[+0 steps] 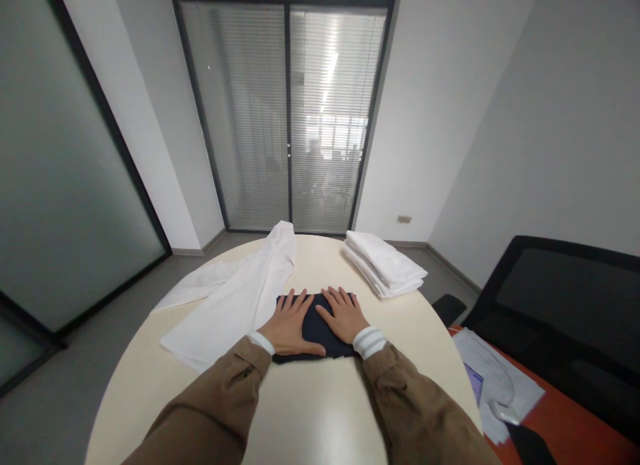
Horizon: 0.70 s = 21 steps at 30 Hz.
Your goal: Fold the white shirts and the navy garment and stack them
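My left hand (293,325) and my right hand (343,315) lie flat side by side on a folded dark navy cloth (316,328), pressing on it without gripping. The cloth sits near the middle of a round cream table (313,268). Just left of my left hand spreads a loosely laid-out white garment (235,301), its edge close to my left palm. Beyond my right hand, toward the far side of the table, stands a neat stack of folded white cloth (383,265). Brown sleeves cover both my forearms.
To the right, a black mesh office chair (560,305) stands beside an orange-red desk (565,398) with papers (495,378) on it. Behind the table is a glass door with blinds (287,118), and a frosted glass panel (70,165) fills the left side.
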{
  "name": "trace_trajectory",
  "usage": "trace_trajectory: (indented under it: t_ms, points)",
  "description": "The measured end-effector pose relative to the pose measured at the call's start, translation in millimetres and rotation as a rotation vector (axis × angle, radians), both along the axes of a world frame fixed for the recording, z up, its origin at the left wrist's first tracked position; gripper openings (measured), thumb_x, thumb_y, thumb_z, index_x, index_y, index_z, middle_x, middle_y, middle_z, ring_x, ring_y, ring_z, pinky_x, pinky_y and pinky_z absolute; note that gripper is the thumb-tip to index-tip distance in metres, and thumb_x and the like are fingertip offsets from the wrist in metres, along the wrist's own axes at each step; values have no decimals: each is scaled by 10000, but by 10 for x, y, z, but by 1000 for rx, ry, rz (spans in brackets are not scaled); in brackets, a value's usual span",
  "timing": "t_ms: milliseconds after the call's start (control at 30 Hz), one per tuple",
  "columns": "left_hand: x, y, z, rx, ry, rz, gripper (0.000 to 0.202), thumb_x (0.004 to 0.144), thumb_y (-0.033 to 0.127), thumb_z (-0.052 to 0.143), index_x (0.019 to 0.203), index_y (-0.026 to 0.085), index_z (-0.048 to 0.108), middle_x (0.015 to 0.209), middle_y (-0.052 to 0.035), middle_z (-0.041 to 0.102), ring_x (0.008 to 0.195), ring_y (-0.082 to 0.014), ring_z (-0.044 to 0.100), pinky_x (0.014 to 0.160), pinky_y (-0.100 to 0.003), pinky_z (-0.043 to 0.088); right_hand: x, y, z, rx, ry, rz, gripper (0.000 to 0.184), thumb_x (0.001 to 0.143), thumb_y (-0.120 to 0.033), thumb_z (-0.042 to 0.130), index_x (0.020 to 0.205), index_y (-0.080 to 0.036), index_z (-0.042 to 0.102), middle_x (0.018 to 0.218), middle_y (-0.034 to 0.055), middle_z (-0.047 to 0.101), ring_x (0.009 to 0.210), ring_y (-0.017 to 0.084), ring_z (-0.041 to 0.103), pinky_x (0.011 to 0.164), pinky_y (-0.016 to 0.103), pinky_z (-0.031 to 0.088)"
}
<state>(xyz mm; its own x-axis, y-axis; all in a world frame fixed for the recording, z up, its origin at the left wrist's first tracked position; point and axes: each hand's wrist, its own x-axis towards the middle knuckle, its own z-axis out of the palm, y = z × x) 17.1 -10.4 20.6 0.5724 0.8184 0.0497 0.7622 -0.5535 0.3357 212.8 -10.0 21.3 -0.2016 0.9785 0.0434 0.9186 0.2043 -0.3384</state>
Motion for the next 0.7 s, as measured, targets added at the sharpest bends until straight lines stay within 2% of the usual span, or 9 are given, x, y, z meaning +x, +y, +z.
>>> trace_trajectory:
  t_ms: [100, 200, 333, 400, 500, 600, 700]
  points:
    - [4, -4, -19, 9, -17, 41, 992, 751, 812, 475, 1537, 251, 250, 1624, -132, 136, 1470, -435, 45, 1146, -609, 111, 106, 82, -42, -9, 31, -123, 618, 958, -601, 323, 1475, -269, 395, 1566, 62, 331, 1464, 296, 203, 1154, 561, 138]
    - [21, 5, -69, 54, -48, 163, 750, 896, 702, 340, 1504, 263, 338, 1606, -132, 214, 1468, -414, 122, 1141, -586, 153, 115, 92, -75, 51, 61, -138, 566, 961, -575, 342, 1421, -271, 468, 1517, 60, 412, 1439, 283, 258, 1147, 531, 189]
    - [24, 56, -128, 161, -93, 306, 669, 942, 573, 366, 1435, 128, 435, 1441, -217, 450, 1373, -374, 362, 1115, -508, 267, 111, 107, -117, 141, 72, -133, 526, 965, -531, 367, 1359, -230, 541, 1446, 83, 493, 1396, 268, 331, 1156, 454, 219]
    - [12, 90, -134, 221, -138, 364, 572, 950, 475, 392, 1347, 80, 509, 1279, -222, 560, 1252, -338, 485, 1065, -465, 343, 132, 135, -140, 179, 63, -152, 526, 967, -507, 372, 1326, -179, 573, 1412, 120, 517, 1368, 266, 369, 1164, 412, 215]
    - [-11, 148, -127, 258, -246, 421, 360, 896, 328, 488, 1175, 123, 589, 1099, -156, 616, 1105, -291, 564, 993, -428, 418, 176, 179, -171, 204, 73, -225, 515, 963, -488, 381, 1261, -136, 611, 1367, 162, 537, 1327, 280, 413, 1151, 396, 244]
    - [-29, 214, -138, 218, -469, 458, 243, 817, 222, 557, 1056, 189, 578, 1047, -94, 626, 1047, -247, 594, 968, -404, 451, 207, 199, -185, 222, 105, -277, 469, 954, -476, 403, 1190, -140, 629, 1314, 170, 558, 1291, 280, 445, 1110, 389, 299]
    - [-44, 272, -177, 154, -698, 527, 275, 781, 235, 607, 1046, 207, 540, 1049, -73, 633, 1045, -234, 607, 972, -402, 458, 222, 196, -176, 243, 120, -264, 416, 953, -459, 409, 1125, -154, 634, 1186, 153, 618, 1183, 270, 519, 1059, 371, 347]
